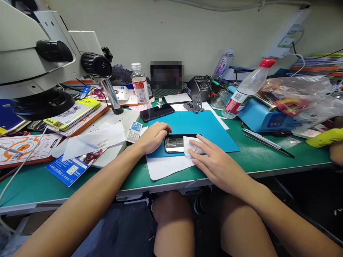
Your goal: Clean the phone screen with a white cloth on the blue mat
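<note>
A phone lies flat on the blue mat, its face reflecting light. My left hand grips the phone's left end, fingers bent over its far edge and wearing a ring. With my right hand I press a folded white tissue against the right part of the phone. Tissue and fingers cover that end. White paper sticks out from under the mat's near edge. A second, dark phone rests behind my left hand.
A microscope overhangs the left side, above boxes and papers. Bottles stand toward the back. Tweezers lie at right, near a blue box under plastic bags. Another person's hand shows at the right edge.
</note>
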Tool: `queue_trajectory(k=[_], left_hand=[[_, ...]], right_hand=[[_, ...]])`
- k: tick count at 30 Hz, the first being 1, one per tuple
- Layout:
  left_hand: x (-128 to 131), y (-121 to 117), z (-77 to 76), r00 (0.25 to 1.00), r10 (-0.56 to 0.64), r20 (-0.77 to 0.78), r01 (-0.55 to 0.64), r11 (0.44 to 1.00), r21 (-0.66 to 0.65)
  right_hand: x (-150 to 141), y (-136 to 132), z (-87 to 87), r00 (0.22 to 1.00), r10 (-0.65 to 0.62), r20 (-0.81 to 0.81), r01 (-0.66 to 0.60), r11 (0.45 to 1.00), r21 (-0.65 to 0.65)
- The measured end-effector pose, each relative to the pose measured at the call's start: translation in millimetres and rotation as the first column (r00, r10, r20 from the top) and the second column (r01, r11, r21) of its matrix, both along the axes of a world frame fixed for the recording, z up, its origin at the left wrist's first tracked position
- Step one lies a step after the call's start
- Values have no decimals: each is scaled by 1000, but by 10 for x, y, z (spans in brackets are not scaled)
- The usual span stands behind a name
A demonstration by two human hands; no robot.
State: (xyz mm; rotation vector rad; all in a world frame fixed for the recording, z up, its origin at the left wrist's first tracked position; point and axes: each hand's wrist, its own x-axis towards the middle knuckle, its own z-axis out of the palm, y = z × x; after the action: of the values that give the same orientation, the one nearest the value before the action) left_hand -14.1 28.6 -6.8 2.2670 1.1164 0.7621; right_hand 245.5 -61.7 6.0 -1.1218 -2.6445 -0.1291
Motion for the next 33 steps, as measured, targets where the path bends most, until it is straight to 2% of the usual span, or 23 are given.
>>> queue_trajectory(k=[9, 12, 17, 20, 23, 27, 29, 33], left_hand=[[1, -10, 4, 1000, 5, -8, -5, 999, 35], [-11, -6, -12, 1000, 16, -14, -16, 1000, 22], [-40, 25, -38, 1000, 0, -7, 0, 1000, 8], [-47, 43, -36, 1000, 3, -6, -2, 1000, 14], [-42, 43, -30, 1000, 11, -5, -11, 1000, 25], [-42, 25, -33, 1000, 3, -4, -3, 999, 45], [-43, 18, -37, 1000, 11, 13, -12, 999, 41], [-33, 16, -41, 999, 36, 38, -38, 999, 31]], right_hand=[[-381, 98, 63, 999, 38, -21, -39, 998, -50], [-234, 135, 46, 999, 30, -20, -32, 996, -79], [266, 176, -4, 997, -72, -9, 70, 986, -151], [312, 189, -1, 997, -80, -18, 75, 981, -177], [38, 192, 3, 1000, -16, -27, 11, 982, -186], [-554, 200, -10, 993, 114, 2, -112, 981, -160], [-788, 196, -21, 991, 137, -4, -136, 980, -144], [-930, 127, -54, 987, 145, -65, -152, 981, -123]])
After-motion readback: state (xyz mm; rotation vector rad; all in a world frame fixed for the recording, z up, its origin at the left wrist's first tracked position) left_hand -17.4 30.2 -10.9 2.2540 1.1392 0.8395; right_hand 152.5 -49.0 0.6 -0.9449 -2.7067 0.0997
